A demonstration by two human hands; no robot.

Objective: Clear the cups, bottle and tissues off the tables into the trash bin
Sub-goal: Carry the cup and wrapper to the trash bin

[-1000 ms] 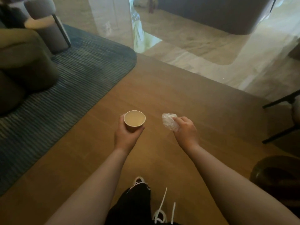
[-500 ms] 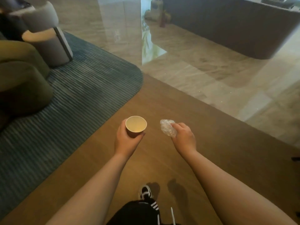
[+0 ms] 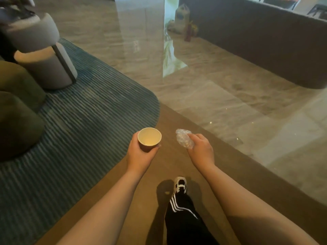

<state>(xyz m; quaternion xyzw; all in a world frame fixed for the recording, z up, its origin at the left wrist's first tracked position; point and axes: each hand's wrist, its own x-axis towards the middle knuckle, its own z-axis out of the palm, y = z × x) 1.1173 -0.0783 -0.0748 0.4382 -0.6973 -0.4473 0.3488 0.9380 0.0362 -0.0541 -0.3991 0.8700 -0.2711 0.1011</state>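
I had the left hand (image 3: 139, 153) wrapped round an upright paper cup (image 3: 149, 138) and the right hand (image 3: 200, 150) clutching a crumpled tissue (image 3: 183, 139), both carried above the floor; no trash bin showed, so nothing, I judged, was binned yet.

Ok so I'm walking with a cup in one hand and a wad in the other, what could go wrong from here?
The paper cup is upright in your left hand, open top up; whether any liquid is left inside is hard to tell, so tipping it might drip onto the blue rug.

The crumpled wad sticks out of your right hand past the fingers, so it may slip.

No trash bin is in view, and the glossy stone floor ahead could be slick.
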